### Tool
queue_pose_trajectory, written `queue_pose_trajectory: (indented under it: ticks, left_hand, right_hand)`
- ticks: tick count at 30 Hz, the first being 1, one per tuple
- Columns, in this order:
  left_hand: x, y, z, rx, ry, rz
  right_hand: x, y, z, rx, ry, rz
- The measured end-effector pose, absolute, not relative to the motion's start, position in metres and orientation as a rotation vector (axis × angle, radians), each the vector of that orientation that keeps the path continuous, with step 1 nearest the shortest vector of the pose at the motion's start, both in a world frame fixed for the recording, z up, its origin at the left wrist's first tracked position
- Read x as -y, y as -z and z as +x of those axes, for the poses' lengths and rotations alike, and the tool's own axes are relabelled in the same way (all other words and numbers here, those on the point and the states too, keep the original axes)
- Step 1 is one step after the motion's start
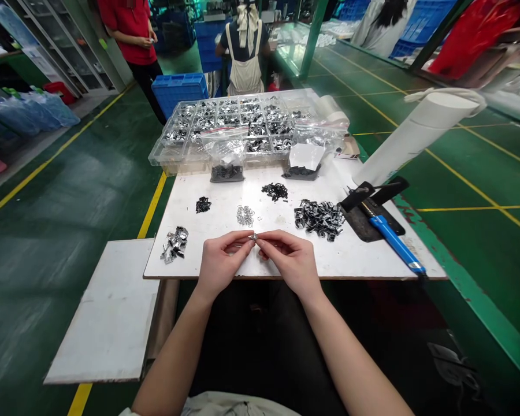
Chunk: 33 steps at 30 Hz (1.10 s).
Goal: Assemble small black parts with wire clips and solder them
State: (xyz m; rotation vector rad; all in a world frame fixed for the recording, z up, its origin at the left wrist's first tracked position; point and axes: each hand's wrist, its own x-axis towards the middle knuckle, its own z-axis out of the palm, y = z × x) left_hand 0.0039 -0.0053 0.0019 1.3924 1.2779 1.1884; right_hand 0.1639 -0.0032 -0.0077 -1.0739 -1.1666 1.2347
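Observation:
Between my fingertips, over the front of the white table [221, 225], is a small shiny metal part [253, 237]. My left hand [223, 258] pinches it from the left and my right hand [291, 258] from the right; its exact kind is too small to make out. Just beyond my fingers lies a little pile of thin silver pieces [245, 215]. Black-and-silver clips [319, 219] are heaped to the right. Small black pieces form two piles, one far left [203, 204] and one in the middle [275, 192]. More silver-and-black parts [174, 245] lie at the left edge.
A clear compartment box [169, 155] of parts stands at the back, with bags of black pieces [227, 172] before it. At right, a blue-handled soldering iron [394, 242] rests on a black stand, near a white tube [416, 136]. A lower white board [108, 312] sits left. Two people are beyond.

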Motion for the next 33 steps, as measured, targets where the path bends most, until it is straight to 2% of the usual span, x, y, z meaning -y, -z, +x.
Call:
queue_pose_trajectory:
  ticks: [11,19,33]
  left_hand:
    - [0.0046,0.0025,0.0038,-1.294,-1.184,1.399]
    - [0.0049,0.0026,0.0032,-1.316,-1.207,1.464]
    - [0.0084,-0.0008,0.0034,-1.332,-1.196,1.525]
  right_hand:
    - [0.004,0.0105,0.162,1.25,-1.158,-1.1]
    - [0.006,0.015,0.1616,1.426,-0.953,-1.116]
    - [0.0056,0.0133,0.1629,1.438,-0.973,-1.139]
